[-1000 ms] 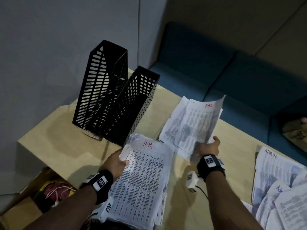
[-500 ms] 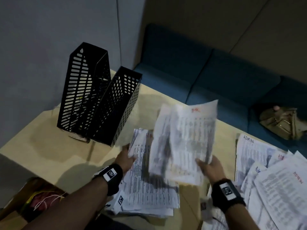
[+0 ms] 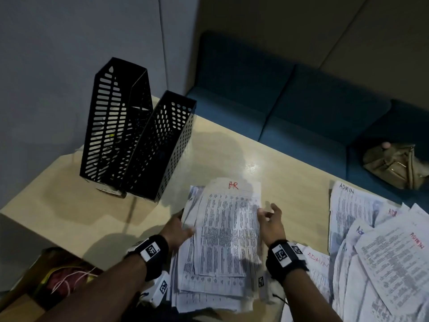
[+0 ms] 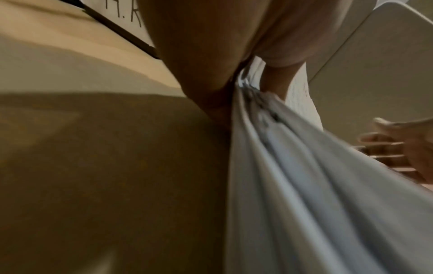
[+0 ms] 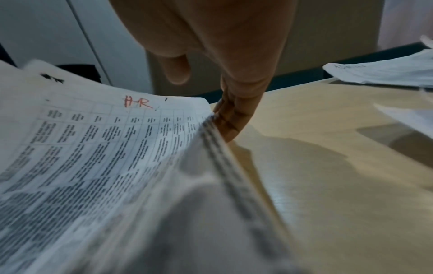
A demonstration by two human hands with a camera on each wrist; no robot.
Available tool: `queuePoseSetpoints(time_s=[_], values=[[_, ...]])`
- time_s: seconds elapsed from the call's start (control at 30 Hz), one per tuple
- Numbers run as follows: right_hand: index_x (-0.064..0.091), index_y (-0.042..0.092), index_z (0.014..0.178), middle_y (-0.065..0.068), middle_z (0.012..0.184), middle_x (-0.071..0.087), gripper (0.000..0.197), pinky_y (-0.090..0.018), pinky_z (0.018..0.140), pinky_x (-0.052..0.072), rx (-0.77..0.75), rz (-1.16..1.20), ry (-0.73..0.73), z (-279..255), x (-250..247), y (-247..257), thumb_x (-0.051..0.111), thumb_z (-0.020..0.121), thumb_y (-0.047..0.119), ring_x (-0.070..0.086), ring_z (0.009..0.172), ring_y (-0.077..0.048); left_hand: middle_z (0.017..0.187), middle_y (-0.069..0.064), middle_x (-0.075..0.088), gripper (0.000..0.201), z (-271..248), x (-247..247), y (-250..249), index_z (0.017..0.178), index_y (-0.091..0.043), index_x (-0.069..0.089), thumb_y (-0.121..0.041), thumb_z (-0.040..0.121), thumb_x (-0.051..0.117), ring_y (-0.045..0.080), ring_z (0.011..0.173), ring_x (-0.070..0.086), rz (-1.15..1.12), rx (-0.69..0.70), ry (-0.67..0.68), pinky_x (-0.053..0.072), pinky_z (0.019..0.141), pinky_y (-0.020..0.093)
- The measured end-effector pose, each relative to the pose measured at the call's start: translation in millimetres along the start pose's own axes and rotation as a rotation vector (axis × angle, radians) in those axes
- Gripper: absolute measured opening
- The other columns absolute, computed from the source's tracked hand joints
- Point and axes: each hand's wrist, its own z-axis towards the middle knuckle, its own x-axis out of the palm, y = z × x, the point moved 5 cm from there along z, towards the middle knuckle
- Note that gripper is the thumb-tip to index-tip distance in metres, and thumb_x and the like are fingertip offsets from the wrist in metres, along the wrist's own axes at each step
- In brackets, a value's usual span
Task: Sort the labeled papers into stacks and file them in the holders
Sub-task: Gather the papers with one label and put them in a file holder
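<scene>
Standing at far left of the HR stack (image 3: 222,233): two black mesh holders (image 3: 137,140), well apart from it on the table (image 3: 58,205). Flanking the stack's left edge, left hand (image 3: 177,231), fingers lying straight against the sheet edges, clamping nothing. Lying flat mid-table, the stack itself: light, floppy, loose sheets fanning and likely sliding unless squared; probably best gripped along both long edges. Touching the right edge, right hand (image 3: 270,223), fingers spread and relaxed. Lying further right, ADMIN papers (image 3: 362,219), unsorted.
</scene>
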Motion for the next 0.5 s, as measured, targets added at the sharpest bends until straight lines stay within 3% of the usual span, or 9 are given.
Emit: queuePoseSetpoints(time_s=[0.07,0.13,0.2,0.27,0.3,0.37,0.4,0.43,0.5], values=[[0.023,0.012,0.145,-0.011,0.133,0.048,0.058,-0.031,0.088,0.046,0.027,-0.108,0.044,7,13,2,0.053,0.095,0.014,0.054,0.111,-0.027,0.116,0.001,0.064,0.052,-2,3,4,0.133,-0.017,0.045,-0.023,0.085,0.066,0.017,0.101,0.062,0.067,-0.003,0.075,0.047,0.088,0.027],[0.042,0.009,0.132,-0.009,0.133,0.047,0.046,-0.037,0.098,0.047,-0.011,-0.354,0.11,11,29,-1,0.054,0.088,0.003,0.05,0.121,-0.03,0.124,-0.002,0.061,0.06,-3,4,7,0.135,-0.018,0.041,-0.03,0.084,0.069,0.015,0.104,0.061,0.045,-0.021,0.102,0.047,0.094,0.03],[0.059,0.01,0.11,-0.012,0.129,0.05,0.029,-0.036,0.098,0.047,-0.008,-0.647,0.101,16,41,-8,0.059,0.083,0.02,0.048,0.119,-0.03,0.13,-0.013,0.049,0.068,-3,6,1,0.14,-0.022,0.031,-0.036,0.085,0.069,0.011,0.112,0.051,-0.051,0.011,0.084,0.042,0.097,0.025],[0.068,0.01,0.092,-0.011,0.117,0.058,0.027,-0.032,0.09,0.05,0.038,-0.71,0.135,10,49,-8,0.061,0.081,0.033,0.056,0.105,-0.026,0.125,-0.017,0.046,0.071,-7,8,-10,0.139,-0.035,0.025,-0.032,0.085,0.07,0.009,0.111,0.048,-0.176,0.058,0.05,0.046,0.082,0.015],[0.068,0.012,0.079,-0.008,0.1,0.064,0.024,-0.029,0.082,0.051,0.045,-0.668,0.192,3,53,-3,0.062,0.081,0.035,0.06,0.091,-0.022,0.124,-0.016,0.051,0.068,-7,9,-12,0.135,-0.037,0.028,-0.03,0.084,0.072,0.01,0.108,0.052,-0.235,0.053,0.024,0.05,0.077,0.015],[0.062,0.017,0.066,0.0,0.077,0.06,0.024,-0.026,0.073,0.048,0.081,-0.498,0.266,-6,57,1,0.067,0.082,0.033,0.059,0.075,-0.02,0.118,-0.012,0.058,0.061,-5,13,-12,0.126,-0.039,0.035,-0.026,0.082,0.074,0.012,0.104,0.058,-0.286,0.044,-0.041,0.054,0.084,0.03],[0.066,0.017,0.078,-0.001,0.088,0.063,0.016,-0.029,0.08,0.049,0.077,-0.443,0.275,-10,55,6,0.068,0.082,0.032,0.061,0.086,-0.021,0.119,-0.011,0.059,0.059,-4,13,-11,0.125,-0.039,0.035,-0.024,0.082,0.073,0.014,0.105,0.059,-0.253,0.043,-0.074,0.052,0.089,0.036],[0.066,0.016,0.103,-0.005,0.112,0.062,0.026,-0.034,0.092,0.048,0.045,-0.443,0.22,-9,49,15,0.069,0.082,0.032,0.059,0.105,-0.024,0.122,-0.009,0.059,0.06,0,13,-7,0.126,-0.039,0.035,-0.024,0.082,0.073,0.015,0.107,0.059,-0.215,0.047,-0.099,0.05,0.094,0.04],[0.048,0.018,0.134,-0.009,0.148,0.035,0.055,-0.043,0.11,0.035,-0.087,-0.516,0.057,4,36,40,0.065,0.085,0.036,0.04,0.133,-0.028,0.128,-0.006,0.059,0.066,0,17,-5,0.129,-0.04,0.033,-0.023,0.079,0.074,0.02,0.113,0.059,-0.177,0.031,-0.07,0.049,0.098,0.046]])
